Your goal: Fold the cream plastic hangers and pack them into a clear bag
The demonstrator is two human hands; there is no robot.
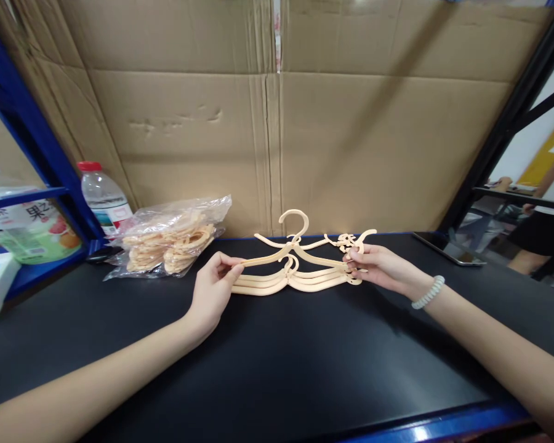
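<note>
My left hand (215, 289) is pinched shut on the left tips of the hangers (295, 271), and my right hand (378, 269) is closed round their right ends, so the small stack sits between my hands, just above the black table (277, 369), near its far middle. The hooks stick up and cross one another at the centre, and I reckon that is where trouble lies: if I pull one hand away faster than the other, a hook could snag its neighbour and drag the whole stack askew. My grip on each side is only by fingertips, so the lower hangers could slip out and slide on the smooth top. The arms look thin, so squeezing or twisting them unevenly might bend or snap one. The bag (170, 241) of more hangers lies just left of my left hand, and a careless sweep could knock it toward the bottle (102, 195) behind it
</note>
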